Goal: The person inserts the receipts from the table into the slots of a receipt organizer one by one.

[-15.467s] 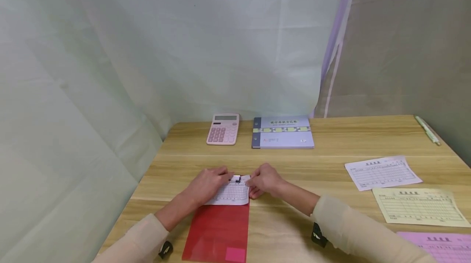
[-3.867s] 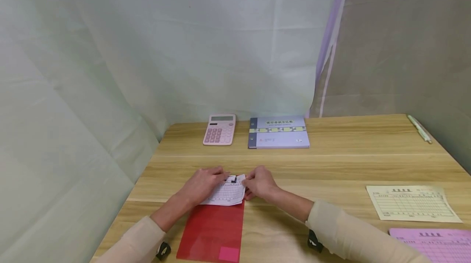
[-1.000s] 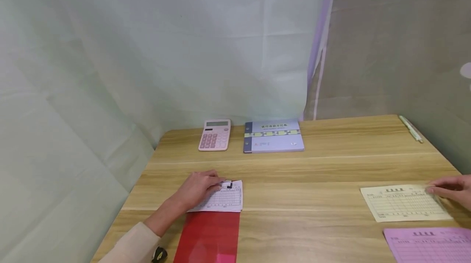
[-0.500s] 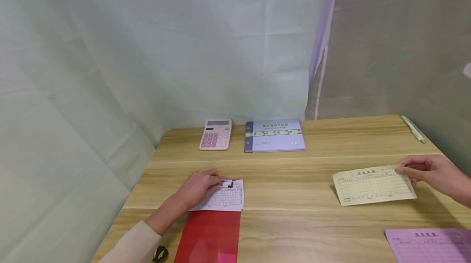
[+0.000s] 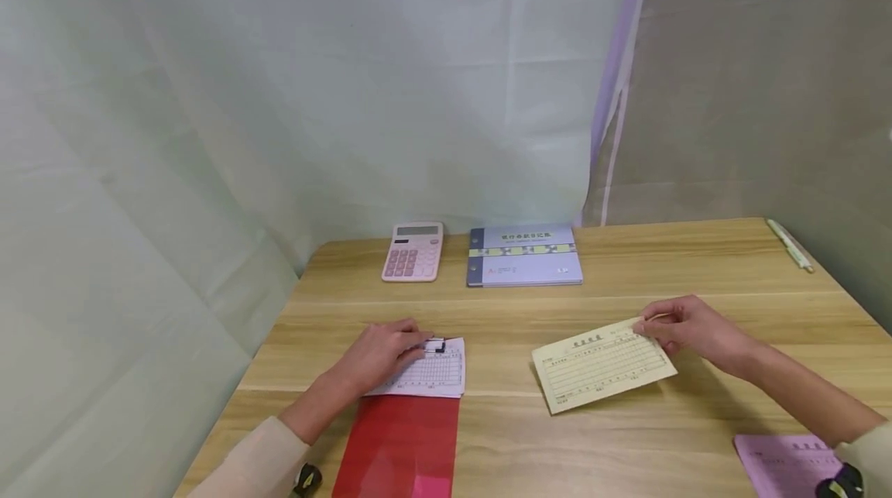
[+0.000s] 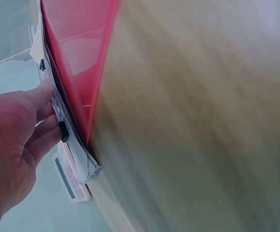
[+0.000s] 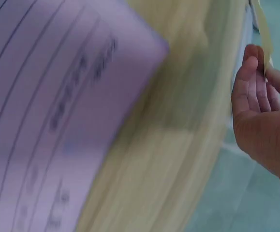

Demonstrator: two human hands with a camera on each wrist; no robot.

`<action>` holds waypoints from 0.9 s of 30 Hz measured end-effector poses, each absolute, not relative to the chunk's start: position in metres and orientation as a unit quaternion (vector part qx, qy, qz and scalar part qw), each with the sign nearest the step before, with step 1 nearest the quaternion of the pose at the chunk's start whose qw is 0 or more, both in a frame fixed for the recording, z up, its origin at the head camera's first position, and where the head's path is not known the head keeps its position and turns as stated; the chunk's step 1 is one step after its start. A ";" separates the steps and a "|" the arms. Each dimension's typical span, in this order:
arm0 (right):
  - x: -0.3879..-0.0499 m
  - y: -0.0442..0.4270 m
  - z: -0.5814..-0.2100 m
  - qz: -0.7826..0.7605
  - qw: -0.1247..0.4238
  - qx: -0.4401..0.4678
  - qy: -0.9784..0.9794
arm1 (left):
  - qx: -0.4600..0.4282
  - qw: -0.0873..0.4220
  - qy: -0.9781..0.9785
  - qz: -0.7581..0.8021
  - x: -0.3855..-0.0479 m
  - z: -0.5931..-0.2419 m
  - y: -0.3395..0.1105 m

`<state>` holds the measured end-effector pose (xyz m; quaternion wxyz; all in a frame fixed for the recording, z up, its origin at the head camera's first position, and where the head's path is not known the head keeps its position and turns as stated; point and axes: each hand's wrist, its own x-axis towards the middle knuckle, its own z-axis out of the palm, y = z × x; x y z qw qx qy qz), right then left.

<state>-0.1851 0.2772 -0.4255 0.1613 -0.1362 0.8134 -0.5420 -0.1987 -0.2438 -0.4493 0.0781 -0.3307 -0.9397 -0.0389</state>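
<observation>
My left hand (image 5: 376,358) grips the metal clip (image 5: 435,345) at the top of a red clipboard (image 5: 404,436). White printed forms (image 5: 432,376) lie under that clip; in the left wrist view their edges (image 6: 84,164) stand slightly apart from the red board (image 6: 77,53). My right hand (image 5: 704,331) pinches a yellow printed form (image 5: 602,366) by its upper right corner, tilted above the table to the right of the clipboard. Seen from the right wrist, the thumb and fingers of the right hand (image 7: 265,106) hold the yellow sheet (image 7: 262,29) edge-on.
A pink printed form (image 5: 783,463) lies at the front right, partly covered by the right sleeve. Along the back are a pink calculator (image 5: 413,252) and a lilac account book (image 5: 526,256). A pale pen (image 5: 790,245) lies near the right edge of the wooden table (image 5: 530,451).
White forms at the right went first, ending under the clip. Then my right hand took the yellow form and carried it left. My left hand stays at the clip.
</observation>
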 end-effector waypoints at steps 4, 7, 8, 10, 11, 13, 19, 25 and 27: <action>-0.184 0.255 -0.436 -0.563 0.172 -0.118 0.800 | -0.329 0.074 -0.940 -0.050 -0.201 -0.448 -0.242; -0.182 0.244 -0.443 -0.569 0.178 -0.109 0.795 | -0.326 0.066 -0.941 -0.058 -0.202 -0.446 -0.242; -0.181 0.242 -0.444 -0.568 0.178 -0.106 0.796 | -0.325 0.064 -0.942 -0.059 -0.202 -0.446 -0.242; -0.179 0.239 -0.446 -0.565 0.178 -0.098 0.799 | -0.320 0.059 -0.944 -0.060 -0.202 -0.445 -0.242; -0.179 0.238 -0.447 -0.562 0.176 -0.095 0.802 | -0.318 0.057 -0.944 -0.060 -0.202 -0.445 -0.242; -0.178 0.237 -0.447 -0.557 0.169 -0.090 0.808 | -0.314 0.054 -0.946 -0.060 -0.203 -0.444 -0.242; -0.180 0.227 -0.443 -0.556 0.160 -0.088 0.811 | -0.314 0.046 -0.946 -0.061 -0.203 -0.443 -0.241; -0.188 0.197 -0.430 -0.584 0.169 -0.104 0.788 | -0.311 0.041 -0.948 -0.054 -0.204 -0.443 -0.241; -0.191 0.183 -0.426 -0.586 0.171 -0.108 0.785 | -0.309 0.040 -0.949 -0.053 -0.204 -0.442 -0.241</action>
